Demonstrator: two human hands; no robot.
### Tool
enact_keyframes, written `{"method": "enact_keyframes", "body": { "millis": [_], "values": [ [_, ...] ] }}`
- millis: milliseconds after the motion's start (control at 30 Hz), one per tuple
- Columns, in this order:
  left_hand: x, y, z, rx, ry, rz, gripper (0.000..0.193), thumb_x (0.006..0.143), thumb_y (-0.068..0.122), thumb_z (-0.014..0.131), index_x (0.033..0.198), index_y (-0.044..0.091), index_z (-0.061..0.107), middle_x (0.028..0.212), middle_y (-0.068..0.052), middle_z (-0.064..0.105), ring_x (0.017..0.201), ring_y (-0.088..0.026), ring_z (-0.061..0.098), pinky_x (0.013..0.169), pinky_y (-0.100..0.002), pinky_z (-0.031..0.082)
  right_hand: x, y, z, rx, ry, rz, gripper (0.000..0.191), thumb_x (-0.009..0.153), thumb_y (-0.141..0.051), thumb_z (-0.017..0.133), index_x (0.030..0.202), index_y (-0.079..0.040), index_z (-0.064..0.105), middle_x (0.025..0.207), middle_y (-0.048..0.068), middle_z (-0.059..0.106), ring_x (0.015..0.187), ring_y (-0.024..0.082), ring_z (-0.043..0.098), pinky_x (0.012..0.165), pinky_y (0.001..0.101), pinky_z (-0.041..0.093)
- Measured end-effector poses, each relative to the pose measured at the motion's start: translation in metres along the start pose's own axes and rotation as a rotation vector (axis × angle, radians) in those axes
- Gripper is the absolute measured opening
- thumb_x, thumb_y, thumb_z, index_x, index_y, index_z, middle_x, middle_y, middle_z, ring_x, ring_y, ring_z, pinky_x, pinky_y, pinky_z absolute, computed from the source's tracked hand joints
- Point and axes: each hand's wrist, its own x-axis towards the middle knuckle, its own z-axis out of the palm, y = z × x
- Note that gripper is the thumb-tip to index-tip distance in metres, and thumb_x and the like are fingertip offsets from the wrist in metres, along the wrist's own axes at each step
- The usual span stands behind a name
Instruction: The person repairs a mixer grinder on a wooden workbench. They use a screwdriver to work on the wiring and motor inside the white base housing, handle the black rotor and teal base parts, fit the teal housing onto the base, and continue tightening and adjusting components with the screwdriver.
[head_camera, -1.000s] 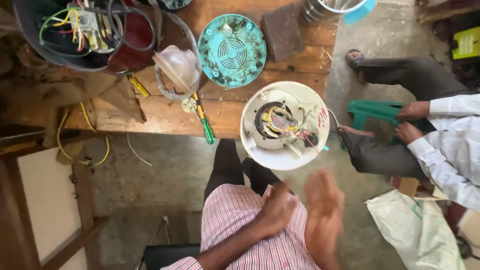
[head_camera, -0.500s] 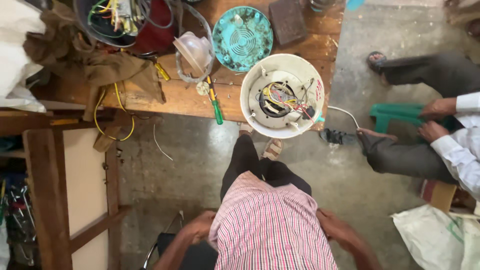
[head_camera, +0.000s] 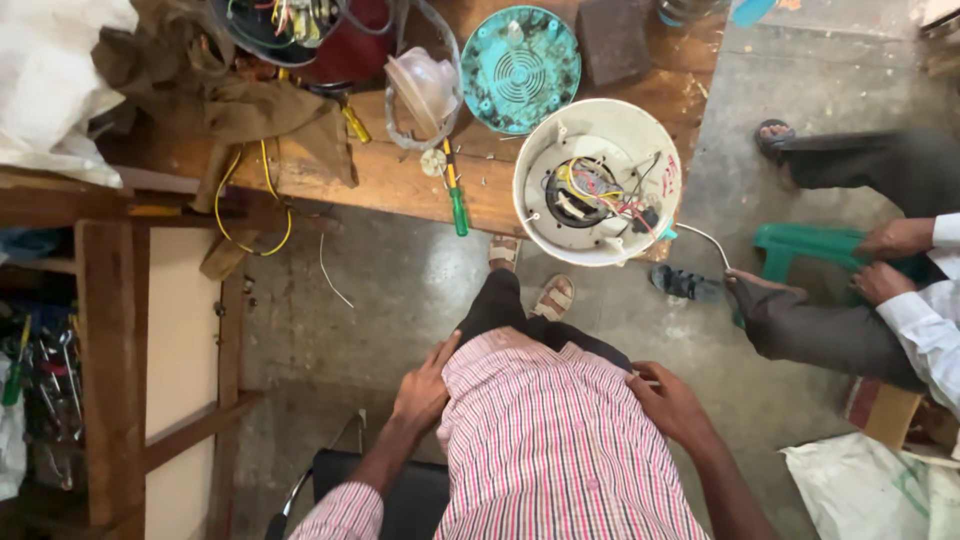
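My left hand (head_camera: 424, 388) rests flat on my left thigh beside my striped shirt (head_camera: 545, 440). On the other side, my right hand (head_camera: 672, 402) lies against my right hip. Both hold nothing, fingers loosely spread. Ahead of my knees, a round white appliance housing (head_camera: 597, 182) with exposed coloured wires and a black motor part sits at the edge of the wooden workbench (head_camera: 390, 180), out of reach of both hands. A green-handled screwdriver (head_camera: 455, 195) lies just left of it.
A teal vented disc (head_camera: 520, 68), a clear plastic dome (head_camera: 422, 88), a brown cloth (head_camera: 230, 100) and a tub of wires (head_camera: 285, 25) crowd the bench. Another person sits at right on a green stool (head_camera: 800, 245), hands (head_camera: 890, 240) on knees. White sack (head_camera: 880, 490) lower right.
My hands dropped from in front of me to my sides, then settled on my thigh and hip. The view shifted, so the bench and housing sit further right and lower.
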Motion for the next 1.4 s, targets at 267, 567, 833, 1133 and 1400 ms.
{"method": "enact_keyframes", "body": {
  "millis": [267, 567, 833, 1133, 1400],
  "values": [
    [0.003, 0.003, -0.005, -0.487, 0.233, -0.268, 0.06, 0.091, 0.024, 0.066, 0.149, 0.012, 0.051, 0.154, -0.009, 0.045, 0.127, -0.032, 0.055, 0.091, -0.048, 0.051, 0.001, 0.012, 0.004, -0.049, -0.071, 0.173, 0.049, 0.099, -0.039, 0.055, 0.13, -0.003, 0.066, 0.117, 0.019, 0.076, 0.105, 0.028, 0.073, 0.092, 0.0384, 0.055],
    [-0.095, -0.017, 0.011, -0.498, 0.358, -0.39, 0.041, 0.087, 0.005, 0.068, 0.127, 0.006, 0.062, 0.115, -0.018, 0.071, 0.112, -0.039, 0.066, 0.094, -0.045, 0.053, 0.002, 0.001, 0.014, 0.027, -0.01, 0.104, 0.046, 0.099, -0.035, 0.056, 0.128, -0.001, 0.067, 0.115, 0.018, 0.077, 0.104, 0.027, 0.073, 0.092, 0.037, 0.055],
    [-0.045, -0.035, 0.002, -1.293, -0.104, -0.406, 0.061, 0.092, 0.018, 0.074, 0.148, 0.009, 0.051, 0.139, -0.004, 0.068, 0.122, -0.017, 0.063, 0.102, -0.035, 0.048, 0.013, -0.021, 0.014, 0.016, -0.053, 0.079, 0.046, 0.095, -0.034, 0.061, 0.132, -0.007, 0.064, 0.12, 0.017, 0.075, 0.112, 0.028, 0.073, 0.096, 0.038, 0.055],
    [-0.075, -0.104, -0.061, -1.201, -0.21, -0.833, 0.051, 0.086, 0.032, 0.081, 0.111, -0.009, 0.065, 0.075, -0.006, 0.064, 0.066, -0.018, 0.061, 0.062, -0.034, 0.049, -0.002, -0.012, 0.031, 0.007, 0.017, 0.201, 0.045, 0.095, -0.032, 0.061, 0.133, -0.008, 0.065, 0.123, 0.017, 0.074, 0.111, 0.028, 0.073, 0.094, 0.0389, 0.056],
    [0.048, 0.046, -0.167, -1.882, -0.511, -0.093, 0.063, 0.078, 0.01, 0.083, 0.135, 0.002, 0.057, 0.116, -0.005, 0.066, 0.104, -0.016, 0.065, 0.093, -0.034, 0.054, -0.007, -0.033, 0.052, 0.135, 0.087, 0.285, 0.044, 0.094, -0.027, 0.061, 0.134, -0.009, 0.061, 0.121, 0.014, 0.071, 0.107, 0.025, 0.072, 0.091, 0.0371, 0.057]
  ]
}}
